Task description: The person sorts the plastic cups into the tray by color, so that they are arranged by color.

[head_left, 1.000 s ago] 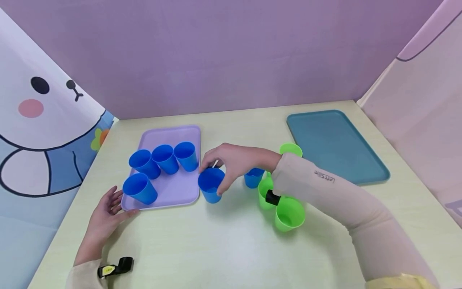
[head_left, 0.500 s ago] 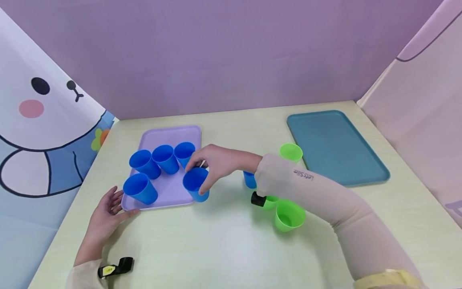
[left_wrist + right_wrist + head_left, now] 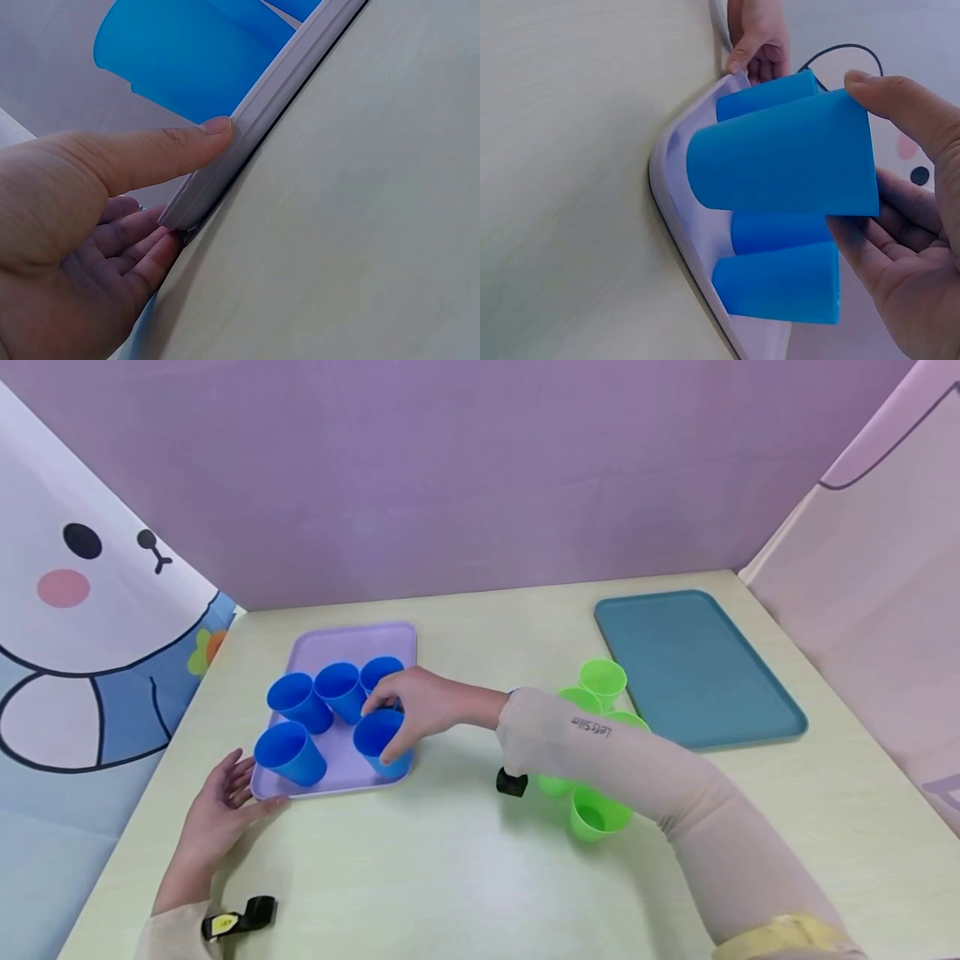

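My right hand [image 3: 426, 702] pinches a blue cup [image 3: 375, 742] by its rim, thumb on one side and fingers on the other. In the right wrist view this cup [image 3: 787, 157] is upright, over the near right part of the purple tray [image 3: 352, 642]. Several other blue cups stand on the tray, among them a near left cup [image 3: 291, 756] and a back left cup [image 3: 300, 700]. At the tray's near left corner, my left hand [image 3: 217, 810] holds the edge, its thumb [image 3: 172, 150] on the rim and its fingers around the corner.
Several green cups stand right of the middle, such as a near one [image 3: 596, 818] and a far one [image 3: 602, 677], partly behind my right sleeve [image 3: 600, 735]. A teal tray [image 3: 705, 668] lies at the back right. Purple cloth [image 3: 480, 477] hangs behind the table.
My right hand has carried the blue cup leftward from the bare table to over the purple tray. More green cups show behind the sleeve. The left hand has stayed put.
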`<state>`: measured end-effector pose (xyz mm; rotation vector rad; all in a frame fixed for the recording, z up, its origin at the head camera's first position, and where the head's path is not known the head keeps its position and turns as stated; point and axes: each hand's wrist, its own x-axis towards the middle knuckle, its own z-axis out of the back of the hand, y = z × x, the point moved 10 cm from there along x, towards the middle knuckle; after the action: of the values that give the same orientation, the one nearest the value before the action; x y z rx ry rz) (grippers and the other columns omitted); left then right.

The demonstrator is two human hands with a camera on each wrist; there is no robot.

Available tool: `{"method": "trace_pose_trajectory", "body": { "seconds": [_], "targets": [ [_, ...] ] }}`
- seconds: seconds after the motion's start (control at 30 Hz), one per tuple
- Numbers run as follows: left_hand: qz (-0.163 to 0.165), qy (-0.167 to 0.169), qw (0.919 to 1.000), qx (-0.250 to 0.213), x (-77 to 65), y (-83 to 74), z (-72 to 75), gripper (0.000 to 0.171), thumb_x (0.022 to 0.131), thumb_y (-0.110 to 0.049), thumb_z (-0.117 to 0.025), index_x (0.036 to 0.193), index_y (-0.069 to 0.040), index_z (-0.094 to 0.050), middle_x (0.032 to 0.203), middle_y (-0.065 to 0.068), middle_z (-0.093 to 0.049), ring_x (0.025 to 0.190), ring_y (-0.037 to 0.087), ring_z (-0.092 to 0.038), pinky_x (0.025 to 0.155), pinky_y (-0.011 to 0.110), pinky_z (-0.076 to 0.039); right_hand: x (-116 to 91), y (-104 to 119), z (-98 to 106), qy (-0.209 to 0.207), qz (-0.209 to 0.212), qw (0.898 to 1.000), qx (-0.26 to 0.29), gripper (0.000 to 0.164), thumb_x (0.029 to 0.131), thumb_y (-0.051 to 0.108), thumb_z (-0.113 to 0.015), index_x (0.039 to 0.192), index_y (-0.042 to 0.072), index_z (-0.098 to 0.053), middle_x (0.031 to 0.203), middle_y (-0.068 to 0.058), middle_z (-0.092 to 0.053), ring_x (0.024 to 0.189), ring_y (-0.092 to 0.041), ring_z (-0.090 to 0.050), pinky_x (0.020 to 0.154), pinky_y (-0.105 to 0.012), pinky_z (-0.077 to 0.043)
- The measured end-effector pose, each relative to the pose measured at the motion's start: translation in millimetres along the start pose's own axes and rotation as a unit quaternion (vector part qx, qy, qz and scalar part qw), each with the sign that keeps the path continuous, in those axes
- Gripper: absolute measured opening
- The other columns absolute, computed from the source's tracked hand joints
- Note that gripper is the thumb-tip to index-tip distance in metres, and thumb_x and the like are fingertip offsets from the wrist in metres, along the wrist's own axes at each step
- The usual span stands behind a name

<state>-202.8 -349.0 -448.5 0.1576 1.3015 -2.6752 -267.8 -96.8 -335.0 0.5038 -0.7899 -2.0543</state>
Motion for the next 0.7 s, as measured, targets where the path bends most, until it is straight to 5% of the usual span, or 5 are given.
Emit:
{"method": "trace_pose_trajectory", "body": {
  "seconds": [0.27,0.7],
  "targets": [
    [-0.004,0.001,1.0,-0.003,0.5,0.4,0.1,0.11,0.088,-0.029,-0.078,0.159,-0.004,0.001,0.155,0.032,-0.026,0.135,0.051,-0.036,0.093,0.011,-0.044,12.4,-4.1,-8.2,-0.018,-0.022,1.0,-0.004,0.063,0.073,0.033,-0.09,0.128,0.01,-0.067,0.122,0.003,-0.066,0.113,-0.009,-0.055,0.091,-0.014,-0.046],
    [-0.006,-0.006,1.0,0.003,-0.1,1.3,1.8,0.108,0.089,-0.025,-0.078,0.159,-0.003,0.001,0.154,0.033,-0.027,0.134,0.052,-0.037,0.095,0.016,-0.044,28.2,-2.4,-15.1,-0.051,-0.028,0.998,0.006,0.065,0.075,0.035,-0.089,0.129,0.008,-0.066,0.126,0.001,-0.065,0.118,-0.013,-0.055,0.091,-0.015,-0.047]
  ]
}}
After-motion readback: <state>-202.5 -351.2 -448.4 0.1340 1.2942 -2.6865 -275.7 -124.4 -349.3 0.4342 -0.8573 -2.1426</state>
